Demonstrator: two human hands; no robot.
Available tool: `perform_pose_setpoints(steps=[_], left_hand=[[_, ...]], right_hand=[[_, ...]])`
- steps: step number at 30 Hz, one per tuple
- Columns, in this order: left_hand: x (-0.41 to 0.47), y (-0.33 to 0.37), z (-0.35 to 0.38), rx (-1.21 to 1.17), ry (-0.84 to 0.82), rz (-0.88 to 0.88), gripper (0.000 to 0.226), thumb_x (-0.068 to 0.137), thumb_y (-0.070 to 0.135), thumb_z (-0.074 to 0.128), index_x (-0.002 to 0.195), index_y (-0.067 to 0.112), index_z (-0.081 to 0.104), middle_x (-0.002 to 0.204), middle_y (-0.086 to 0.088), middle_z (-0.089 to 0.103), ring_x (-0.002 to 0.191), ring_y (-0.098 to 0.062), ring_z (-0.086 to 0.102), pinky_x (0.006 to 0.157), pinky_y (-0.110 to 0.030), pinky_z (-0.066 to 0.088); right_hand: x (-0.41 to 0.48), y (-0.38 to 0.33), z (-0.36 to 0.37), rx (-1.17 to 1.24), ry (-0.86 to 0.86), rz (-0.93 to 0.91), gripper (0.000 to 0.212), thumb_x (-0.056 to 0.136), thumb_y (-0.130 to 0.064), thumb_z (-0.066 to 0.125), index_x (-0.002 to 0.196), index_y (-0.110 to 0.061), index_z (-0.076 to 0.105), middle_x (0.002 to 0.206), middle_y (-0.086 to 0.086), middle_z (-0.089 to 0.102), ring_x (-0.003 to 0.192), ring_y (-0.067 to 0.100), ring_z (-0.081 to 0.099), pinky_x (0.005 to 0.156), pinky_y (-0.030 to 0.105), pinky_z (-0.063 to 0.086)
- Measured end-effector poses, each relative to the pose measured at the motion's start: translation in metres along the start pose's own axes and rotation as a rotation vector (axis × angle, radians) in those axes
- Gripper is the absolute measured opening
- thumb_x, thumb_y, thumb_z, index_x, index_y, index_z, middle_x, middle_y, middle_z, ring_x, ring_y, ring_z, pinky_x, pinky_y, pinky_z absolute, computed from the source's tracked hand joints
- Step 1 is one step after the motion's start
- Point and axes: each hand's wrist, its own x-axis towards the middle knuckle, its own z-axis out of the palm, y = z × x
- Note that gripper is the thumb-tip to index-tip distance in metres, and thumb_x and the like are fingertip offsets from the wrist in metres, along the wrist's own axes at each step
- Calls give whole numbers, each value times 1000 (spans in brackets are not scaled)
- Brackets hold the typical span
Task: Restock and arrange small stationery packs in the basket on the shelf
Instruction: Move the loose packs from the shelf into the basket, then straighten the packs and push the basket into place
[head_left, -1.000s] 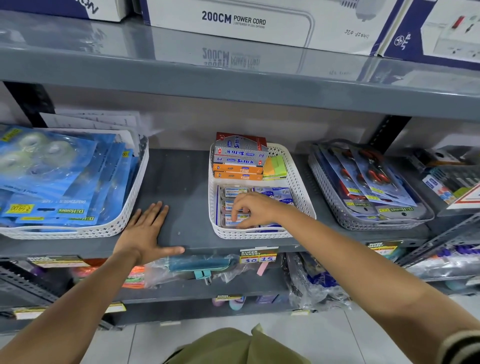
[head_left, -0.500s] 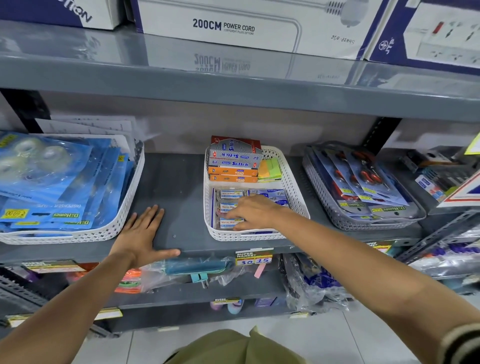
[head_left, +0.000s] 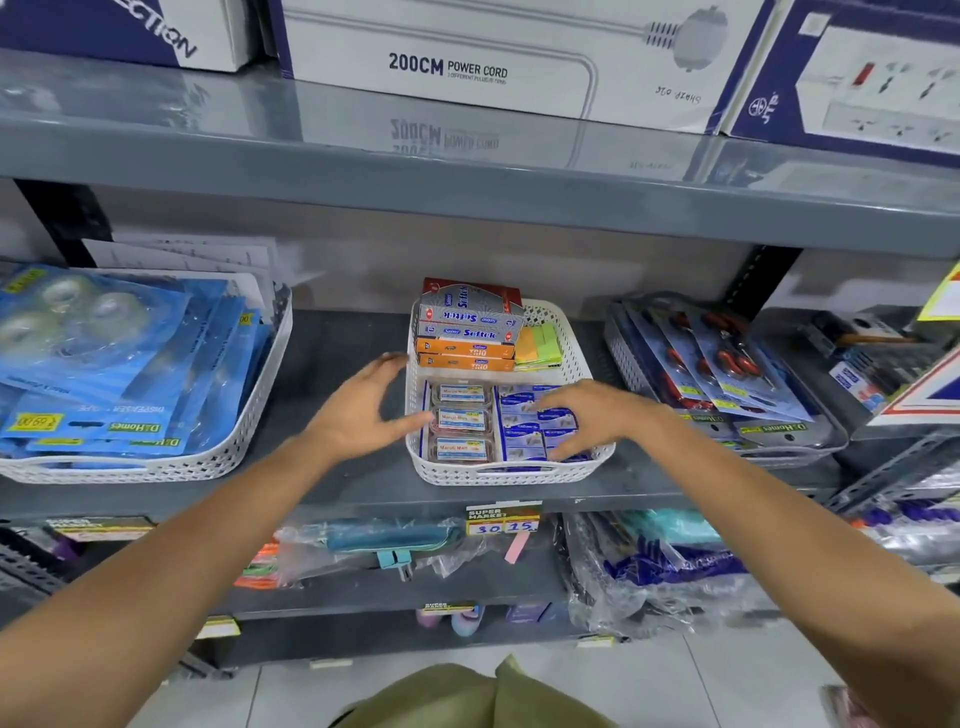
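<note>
Head view: white perforated plastic basket (head_left: 574, 358) sits mid-shelf at 12 o'clock. Open left hand (head_left: 363, 410) touches its 9 o'clock wall, gripping nothing; right hand (head_left: 587, 415), fingers spread, rests on blue stationery packs (head_left: 522, 434) inside.

A shop aisle: grey metal shelves (head_left: 467, 171) carry boxed power cords (head_left: 498, 57) at the top of the frame, white baskets (head_left: 519, 470) of packaged stationery across the middle, and a "Super Market" price tag (head_left: 503, 518) with handwritten prices clipped to the shelf edge at lower centre.
</note>
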Motion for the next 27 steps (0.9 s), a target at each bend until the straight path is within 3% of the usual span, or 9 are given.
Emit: perform_pose_setpoints(steps=[5,10,18,23,27], left_hand=[[43,56,23,236,-289,182,88,76,58,67,145,17,30,151,-5,36,136,-23,37,111,-36,33],[55,61,48,323,-591,81,80,79,46,69,144,19,32,147,-7,43,130,-28,44,106,-39,40],[55,46,49,352,-638,127,76,83,46,65,147,23,30,155,-1,31,137,-26,35,111,-37,35],[52,45,49,472,-589,189,67,82,44,65,142,30,38,148,5,40,128,-26,45,98,-38,47],[52,43,52,487,-604,176,65,83,41,63,142,31,36,151,4,36,130,-27,43,97,-43,48]], right_hand=[[4,-4,7,-63,-39,-63,78,76,-39,71,145,-21,38,145,7,47,129,25,46,106,39,41],[6,-9,9,-133,-61,-104,71,80,-32,67,145,-23,37,144,7,48,127,28,47,104,39,42],[8,-4,16,-171,-70,-132,67,83,-33,62,145,-25,37,148,4,45,131,28,45,105,43,42],[11,2,19,-187,-33,-155,68,81,-38,64,144,-30,38,148,1,45,130,27,47,103,43,45],[13,4,20,-195,-11,-184,68,80,-42,64,143,-31,39,148,-2,45,129,25,48,102,43,46]])
